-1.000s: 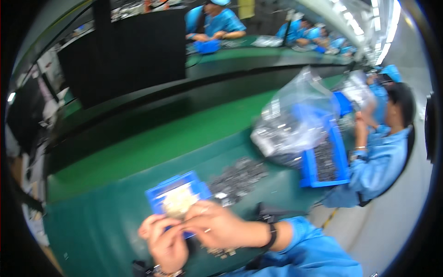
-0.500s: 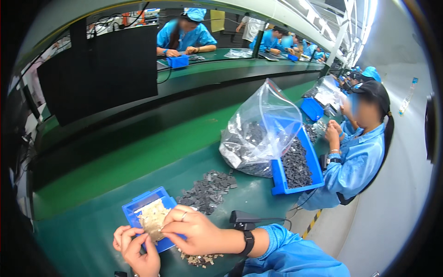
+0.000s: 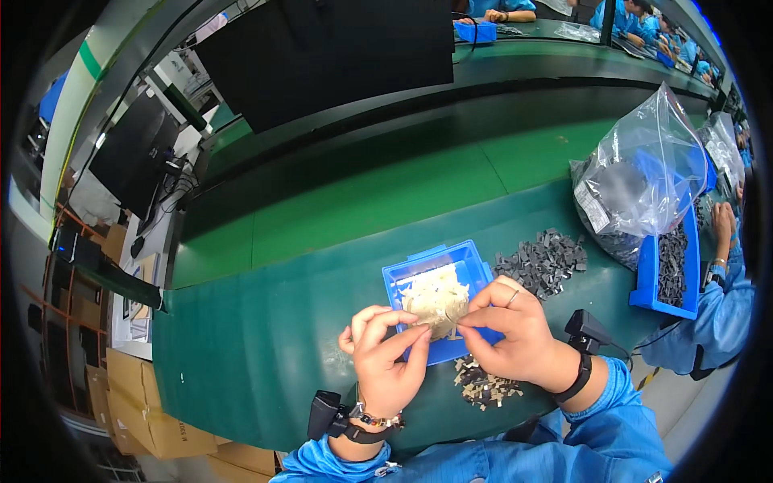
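My left hand and my right hand meet over the near side of a small blue bin. Thumb and fingers of each are pinched together, and whatever lies between the fingertips is too small to make out. Thin pale-beige pieces lie heaped inside the bin. A pile of small dark grey flat pieces sits on the green table, beyond my right hand. Just below my right hand is a smaller heap of tan-and-dark bits.
At the right stand a large clear plastic bag of dark pieces and a long blue bin. A co-worker's sleeve is beside them. A black panel hangs at the back. Cardboard boxes stand at the lower left.
My view has swung left, so bins, bag and piles appear farther right. Both hands stay pinched close together over the small blue bin.
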The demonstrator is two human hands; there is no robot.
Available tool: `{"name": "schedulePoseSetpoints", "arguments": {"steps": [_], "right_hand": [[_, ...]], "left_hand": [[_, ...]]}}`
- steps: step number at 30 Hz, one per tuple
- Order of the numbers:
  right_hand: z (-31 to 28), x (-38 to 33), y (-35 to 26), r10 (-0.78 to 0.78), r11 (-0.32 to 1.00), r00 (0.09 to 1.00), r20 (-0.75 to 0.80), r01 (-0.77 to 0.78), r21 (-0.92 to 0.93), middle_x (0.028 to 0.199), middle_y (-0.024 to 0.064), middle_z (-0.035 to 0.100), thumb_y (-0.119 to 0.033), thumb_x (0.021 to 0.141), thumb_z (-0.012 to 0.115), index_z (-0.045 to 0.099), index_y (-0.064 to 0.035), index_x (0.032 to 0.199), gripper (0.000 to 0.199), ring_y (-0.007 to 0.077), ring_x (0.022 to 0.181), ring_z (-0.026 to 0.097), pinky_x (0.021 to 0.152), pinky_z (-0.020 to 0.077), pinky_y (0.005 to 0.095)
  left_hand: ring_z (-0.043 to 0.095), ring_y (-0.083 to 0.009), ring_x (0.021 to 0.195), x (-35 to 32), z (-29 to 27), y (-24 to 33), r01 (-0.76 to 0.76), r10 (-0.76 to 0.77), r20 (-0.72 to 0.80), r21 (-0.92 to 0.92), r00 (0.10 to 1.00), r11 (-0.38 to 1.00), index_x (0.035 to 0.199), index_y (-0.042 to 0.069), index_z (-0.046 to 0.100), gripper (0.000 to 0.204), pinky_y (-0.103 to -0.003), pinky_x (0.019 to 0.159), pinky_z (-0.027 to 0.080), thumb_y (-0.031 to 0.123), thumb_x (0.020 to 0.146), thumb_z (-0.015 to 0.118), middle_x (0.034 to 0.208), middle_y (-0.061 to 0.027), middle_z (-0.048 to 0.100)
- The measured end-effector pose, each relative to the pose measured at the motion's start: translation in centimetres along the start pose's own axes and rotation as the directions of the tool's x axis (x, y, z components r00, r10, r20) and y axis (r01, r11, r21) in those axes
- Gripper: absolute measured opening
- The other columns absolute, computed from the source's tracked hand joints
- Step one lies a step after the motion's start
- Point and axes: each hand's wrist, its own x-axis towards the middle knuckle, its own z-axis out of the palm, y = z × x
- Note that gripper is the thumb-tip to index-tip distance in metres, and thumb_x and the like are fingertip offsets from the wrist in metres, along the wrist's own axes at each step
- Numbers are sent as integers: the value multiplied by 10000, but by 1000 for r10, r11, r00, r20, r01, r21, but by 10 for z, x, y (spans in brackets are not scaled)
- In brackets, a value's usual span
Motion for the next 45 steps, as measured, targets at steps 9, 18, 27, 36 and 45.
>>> {"name": "schedulePoseSetpoints", "arguments": {"steps": [9, 18, 27, 36, 45], "right_hand": [[8, -3, -3, -73, 993, 997, 25, 75, -89, 801, 27, 622, -29, 662, 767, 702, -70, 778, 139, 218, 727, 596, 630, 463, 349], [10, -6, -7, -129, 979, 987, 96, 142, -144, 819, 13, 618, -62, 681, 784, 736, -80, 831, 159, 214, 762, 592, 650, 451, 348], [6, -4, -5, 35, 996, 997, 75, -42, 80, 824, 69, 647, -47, 730, 773, 711, -32, 854, 139, 249, 724, 608, 666, 490, 354], [-2, -2, -3, 70, 964, 990, 119, -98, 248, 840, 86, 663, -6, 761, 733, 671, -38, 814, 87, 274, 765, 617, 693, 489, 353], [-91, 5, 70, 392, 821, 909, -143, -415, -391, 885, 144, 693, 55, 750, 675, 677, 2, 1053, 308, 311, 808, 663, 736, 529, 378]], "left_hand": [[560, -255, 1063, -1, -5, -2, -43, 50, 57, -115, 997, 992, 838, 88, 740, 134, -390, 948, 341, 80, 707, 770, 961, -10, 684], [540, -273, 1102, -4, -4, -4, -11, 35, 115, -208, 993, 978, 946, 41, 753, 157, -404, 970, 340, 149, 850, 692, 1028, -49, 693], [505, -309, 1128, -3, -5, -4, -17, 64, 123, -347, 990, 938, 935, 25, 752, 175, -443, 999, 363, 168, 872, 675, 1075, -104, 673], [520, -330, 1097, -4, -6, -5, -24, 37, 41, -299, 998, 954, 901, -2, 726, 209, -458, 991, 379, 194, 877, 660, 1040, -114, 672], [466, -344, 1218, -4, 7, -8, 6, 11, 68, -246, 998, 969, 1000, 13, 697, 263, -471, 1054, 350, -33, 750, 629, 1209, -130, 613]]}}
